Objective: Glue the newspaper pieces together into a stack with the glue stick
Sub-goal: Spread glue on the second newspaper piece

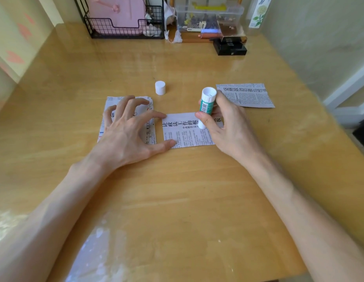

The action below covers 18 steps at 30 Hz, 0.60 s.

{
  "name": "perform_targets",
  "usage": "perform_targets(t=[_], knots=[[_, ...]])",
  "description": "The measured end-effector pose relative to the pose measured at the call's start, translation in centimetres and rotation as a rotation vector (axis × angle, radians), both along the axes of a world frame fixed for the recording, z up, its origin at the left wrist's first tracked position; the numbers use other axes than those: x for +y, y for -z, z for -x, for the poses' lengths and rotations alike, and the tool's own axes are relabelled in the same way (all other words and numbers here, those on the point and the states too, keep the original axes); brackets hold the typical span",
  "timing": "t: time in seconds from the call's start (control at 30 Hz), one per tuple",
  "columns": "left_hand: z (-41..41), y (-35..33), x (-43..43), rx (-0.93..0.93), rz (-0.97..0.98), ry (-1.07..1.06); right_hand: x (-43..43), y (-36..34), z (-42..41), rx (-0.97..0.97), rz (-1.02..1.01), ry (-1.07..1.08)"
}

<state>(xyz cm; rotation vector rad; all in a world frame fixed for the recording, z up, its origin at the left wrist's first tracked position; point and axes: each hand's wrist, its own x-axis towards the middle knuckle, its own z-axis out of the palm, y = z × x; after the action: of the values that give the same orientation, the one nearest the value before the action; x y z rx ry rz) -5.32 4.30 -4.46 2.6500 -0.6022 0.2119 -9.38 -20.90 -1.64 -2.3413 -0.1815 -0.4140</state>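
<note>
A newspaper piece with large black characters lies flat in the middle of the wooden table. My right hand grips a green and white glue stick, its lower end touching the piece. My left hand hovers with spread, bent fingers over a stack of newspaper pieces on the left; its thumb and index fingertip touch the left edge of the middle piece. Another newspaper piece lies at the right. The white glue cap stands upright behind the papers.
A black wire rack with a pink item stands at the back left. A clear plastic box and a black box sit at the back right. Walls border the table on both sides.
</note>
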Motion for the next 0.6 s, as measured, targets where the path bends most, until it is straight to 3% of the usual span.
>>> perform_targets(t=[0.6], knots=[[0.0,-0.1,0.1,0.032,-0.012,-0.005,-2.7,-0.1,0.6,-0.032,0.171,0.160]])
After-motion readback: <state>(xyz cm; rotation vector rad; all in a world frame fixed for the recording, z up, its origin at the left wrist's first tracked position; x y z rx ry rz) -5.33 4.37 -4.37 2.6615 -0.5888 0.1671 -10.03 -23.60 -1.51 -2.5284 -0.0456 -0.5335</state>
